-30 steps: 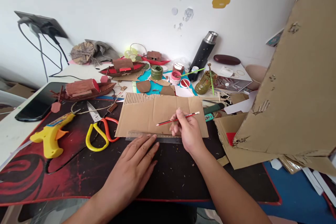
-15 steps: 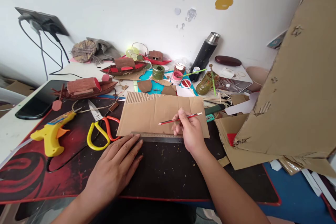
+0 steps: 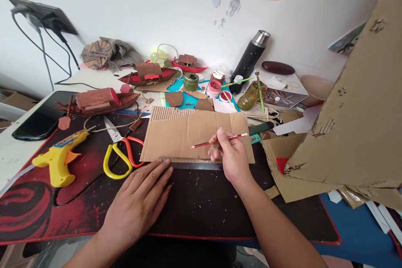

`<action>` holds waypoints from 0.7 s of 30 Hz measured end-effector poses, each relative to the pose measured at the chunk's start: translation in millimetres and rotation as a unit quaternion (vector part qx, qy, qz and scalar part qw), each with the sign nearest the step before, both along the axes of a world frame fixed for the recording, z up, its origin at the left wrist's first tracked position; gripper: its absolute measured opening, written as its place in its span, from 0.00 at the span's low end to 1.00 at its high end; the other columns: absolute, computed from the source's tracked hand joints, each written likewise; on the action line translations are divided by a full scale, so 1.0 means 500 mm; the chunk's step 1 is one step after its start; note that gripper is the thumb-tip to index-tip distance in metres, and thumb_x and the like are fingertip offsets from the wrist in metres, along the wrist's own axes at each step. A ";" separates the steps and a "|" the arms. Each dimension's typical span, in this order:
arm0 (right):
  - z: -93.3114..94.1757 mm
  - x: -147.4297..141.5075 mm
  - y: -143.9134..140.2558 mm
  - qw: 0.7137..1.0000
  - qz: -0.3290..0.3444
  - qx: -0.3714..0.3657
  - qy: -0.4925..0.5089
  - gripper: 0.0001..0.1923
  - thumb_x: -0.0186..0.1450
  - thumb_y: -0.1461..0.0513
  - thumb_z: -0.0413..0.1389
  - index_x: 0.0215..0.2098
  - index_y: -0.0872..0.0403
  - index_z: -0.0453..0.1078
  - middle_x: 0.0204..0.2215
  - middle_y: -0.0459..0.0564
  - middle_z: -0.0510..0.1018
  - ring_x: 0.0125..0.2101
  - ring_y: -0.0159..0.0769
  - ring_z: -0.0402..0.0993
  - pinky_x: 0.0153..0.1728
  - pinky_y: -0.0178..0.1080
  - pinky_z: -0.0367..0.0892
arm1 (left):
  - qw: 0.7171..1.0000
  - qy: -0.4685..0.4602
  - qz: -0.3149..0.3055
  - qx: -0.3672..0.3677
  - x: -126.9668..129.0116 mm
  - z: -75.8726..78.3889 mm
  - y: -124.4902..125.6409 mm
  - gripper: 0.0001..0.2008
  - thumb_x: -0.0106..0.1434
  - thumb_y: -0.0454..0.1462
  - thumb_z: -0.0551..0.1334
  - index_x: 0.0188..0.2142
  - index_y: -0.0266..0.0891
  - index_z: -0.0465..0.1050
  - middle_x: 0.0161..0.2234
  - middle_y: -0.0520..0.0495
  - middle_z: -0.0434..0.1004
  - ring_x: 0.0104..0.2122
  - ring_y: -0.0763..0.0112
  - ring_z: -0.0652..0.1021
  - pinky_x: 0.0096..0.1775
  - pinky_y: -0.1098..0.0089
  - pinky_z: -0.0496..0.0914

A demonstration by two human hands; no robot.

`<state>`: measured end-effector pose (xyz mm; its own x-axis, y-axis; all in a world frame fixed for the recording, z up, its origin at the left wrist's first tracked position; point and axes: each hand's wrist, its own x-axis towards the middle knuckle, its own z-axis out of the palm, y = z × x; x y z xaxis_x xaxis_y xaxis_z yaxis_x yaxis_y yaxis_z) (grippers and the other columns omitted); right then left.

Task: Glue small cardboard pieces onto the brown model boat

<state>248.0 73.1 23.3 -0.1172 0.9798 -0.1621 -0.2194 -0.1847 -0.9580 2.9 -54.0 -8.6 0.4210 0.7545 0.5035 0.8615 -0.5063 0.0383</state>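
Note:
A flat brown cardboard piece (image 3: 188, 134) lies on the dark red-patterned mat (image 3: 194, 205). A metal ruler (image 3: 188, 163) lies along the cardboard's near edge. My right hand (image 3: 230, 157) rests on the cardboard and ruler's right part and holds a red pencil (image 3: 220, 140), tip pointing left. My left hand (image 3: 141, 201) lies flat on the mat, fingers spread, fingertips at the ruler's left end.
Yellow-and-orange scissors (image 3: 121, 153) and a yellow glue gun (image 3: 59, 159) lie left of the cardboard. Model boats (image 3: 100, 101), paint pots (image 3: 214, 88), a black flask (image 3: 249, 59) and a phone (image 3: 39, 119) stand behind. A large cardboard sheet (image 3: 361, 113) looms at right.
My left hand has slid left along the ruler and back toward me, from the ruler's middle to its left end. The right hand with the pencil has stayed put.

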 end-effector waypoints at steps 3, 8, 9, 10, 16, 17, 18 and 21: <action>0.000 -0.001 0.001 1.000 -0.001 -0.002 0.006 0.35 0.63 0.29 0.72 0.28 0.50 0.75 0.13 0.39 0.69 0.14 0.33 0.68 0.19 0.36 0.65 | 1.000 0.004 -0.002 -0.004 -0.001 -0.001 0.000 0.18 0.82 0.33 0.61 0.67 0.31 0.78 0.67 0.34 0.85 0.66 0.46 0.82 0.68 0.50 0.73; 0.004 -0.002 -0.001 1.000 -0.007 0.000 -0.001 0.35 0.64 0.29 0.72 0.29 0.50 0.76 0.13 0.40 0.69 0.14 0.33 0.68 0.19 0.36 0.66 | 1.000 -0.009 0.014 -0.015 0.002 -0.004 -0.005 0.20 0.82 0.34 0.60 0.69 0.34 0.78 0.68 0.36 0.84 0.66 0.48 0.82 0.67 0.51 0.73; 0.005 -0.002 -0.002 1.000 -0.008 0.001 -0.006 0.35 0.64 0.29 0.72 0.29 0.50 0.76 0.13 0.40 0.70 0.15 0.34 0.69 0.19 0.35 0.65 | 1.000 -0.011 0.017 -0.018 0.004 -0.004 -0.006 0.20 0.83 0.35 0.60 0.69 0.34 0.78 0.68 0.36 0.84 0.66 0.48 0.82 0.67 0.51 0.73; 0.006 -0.002 -0.004 1.000 -0.008 0.002 -0.010 0.36 0.63 0.29 0.72 0.29 0.50 0.76 0.13 0.40 0.70 0.15 0.34 0.69 0.19 0.35 0.65 | 1.000 -0.012 0.018 -0.022 0.007 -0.004 -0.008 0.20 0.83 0.35 0.60 0.68 0.35 0.79 0.68 0.36 0.84 0.66 0.49 0.82 0.66 0.52 0.73; 0.008 -0.003 -0.012 1.000 0.000 0.001 -0.003 0.35 0.65 0.29 0.72 0.29 0.50 0.76 0.14 0.41 0.70 0.15 0.34 0.70 0.20 0.35 0.66 | 0.999 -0.018 0.016 -0.038 0.023 -0.001 -0.014 0.18 0.83 0.36 0.59 0.66 0.34 0.80 0.68 0.35 0.84 0.64 0.49 0.83 0.66 0.52 0.72; 0.007 -0.004 -0.012 1.000 0.003 -0.001 0.000 0.35 0.65 0.30 0.71 0.29 0.50 0.77 0.14 0.41 0.70 0.15 0.34 0.70 0.20 0.36 0.66 | 0.999 -0.021 0.018 -0.040 0.023 0.000 -0.013 0.18 0.83 0.36 0.60 0.66 0.34 0.80 0.68 0.35 0.84 0.64 0.49 0.83 0.66 0.52 0.72; 0.006 -0.004 -0.012 1.000 0.005 -0.003 0.001 0.35 0.65 0.30 0.71 0.29 0.50 0.77 0.14 0.41 0.70 0.15 0.34 0.70 0.20 0.36 0.66 | 0.999 -0.024 0.019 -0.042 0.022 0.001 -0.013 0.19 0.83 0.36 0.60 0.67 0.34 0.79 0.68 0.36 0.84 0.65 0.49 0.83 0.66 0.52 0.73; 0.003 -0.004 -0.010 1.000 0.005 -0.002 -0.003 0.34 0.66 0.30 0.71 0.29 0.50 0.77 0.14 0.40 0.70 0.15 0.34 0.70 0.21 0.38 0.69 | 0.999 -0.021 0.001 -0.050 0.007 0.004 -0.007 0.22 0.82 0.35 0.60 0.71 0.34 0.76 0.69 0.36 0.83 0.67 0.49 0.82 0.67 0.52 0.75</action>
